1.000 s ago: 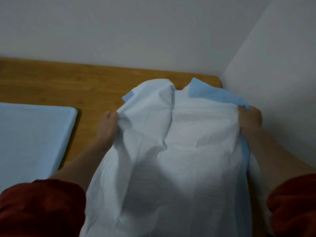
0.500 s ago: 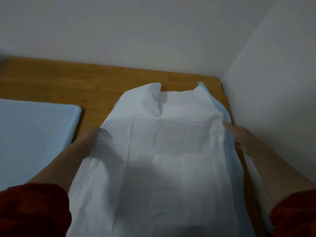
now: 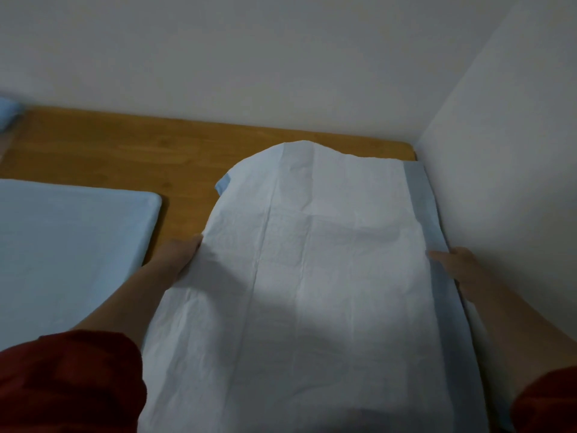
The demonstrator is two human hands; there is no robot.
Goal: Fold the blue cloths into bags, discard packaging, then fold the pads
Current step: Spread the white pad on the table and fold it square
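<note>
A large white pad with a blue border along its right side lies spread over the right half of the wooden table. Its far end bulges up in a rounded hump, and a blue corner peeks out at the far left. My left hand holds the pad's left edge, with the fingertips tucked under the sheet. My right hand pinches the blue right edge, thumb on top. Red sleeves cover both forearms near the bottom of the view.
A flat light-blue pad or stack lies on the table's left side, close to my left forearm. Another blue item shows at the far left edge. White walls close in behind the table and along its right side.
The pad, held up and crumpled a second ago, has come down and flattened onto the table. Both hands slid back along its side edges toward me.
</note>
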